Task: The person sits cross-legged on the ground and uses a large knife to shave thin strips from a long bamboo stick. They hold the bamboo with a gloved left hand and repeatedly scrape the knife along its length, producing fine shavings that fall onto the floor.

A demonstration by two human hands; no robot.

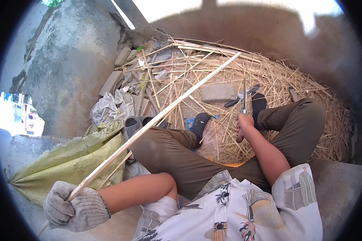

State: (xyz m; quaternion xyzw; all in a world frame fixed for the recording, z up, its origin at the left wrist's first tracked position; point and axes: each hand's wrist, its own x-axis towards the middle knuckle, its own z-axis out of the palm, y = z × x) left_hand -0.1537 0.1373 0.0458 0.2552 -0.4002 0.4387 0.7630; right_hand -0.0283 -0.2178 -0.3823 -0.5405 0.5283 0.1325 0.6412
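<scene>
My left hand [74,209], in a grey knitted glove, is closed around the lower part of a long pale split strip of wood or bamboo [161,114]. The strip slants up and away to the right, passing over my bent left leg; its far end hangs above the scattered shavings. A short tail of it sticks out below the glove. My bare right hand [245,124] grips what looks like a knife [244,90] between my legs. Its narrow blade, seen nearly edge-on, points away from me and stands apart from the strip.
Between my socked feet lie a brick [218,92] and a dark-handled tool [248,95]. Shavings [277,84] cover the ground, with longer strips [217,49] at the back. At left are a yellow-green woven sack [80,160], dark slippers [133,125], rubble and a concrete wall [76,60].
</scene>
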